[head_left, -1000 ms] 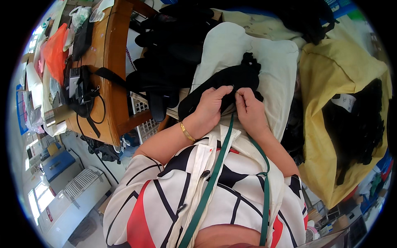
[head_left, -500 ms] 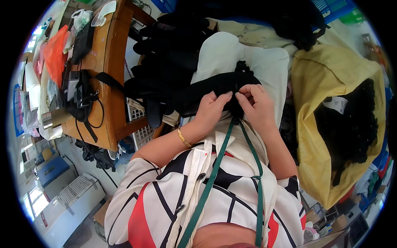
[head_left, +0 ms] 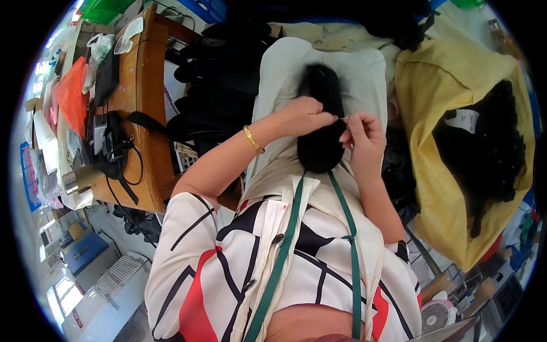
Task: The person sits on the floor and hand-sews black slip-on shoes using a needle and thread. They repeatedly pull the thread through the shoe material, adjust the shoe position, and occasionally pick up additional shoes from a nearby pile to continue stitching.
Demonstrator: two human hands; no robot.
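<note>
A long black slipper-shaped piece lies lengthwise on the white cushion over my lap, its far end blurred. My left hand is closed above its left side, thumb and forefinger pinched together; what they grip is hidden. Just right of the piece, my right hand pinches a thin, light needle that points toward my left fingertips. The fingertips of both hands are close together over the black piece's right edge.
Several similar black pieces are stacked left of the cushion. Beyond them stands a wooden table with bags, a strap and a metal cup. To the right, a yellow sack holds black items.
The black piece has swung from lying crosswise to lengthwise on the cushion. My left hand has moved up and right across it; my right hand has shifted slightly right, and the needle now shows.
</note>
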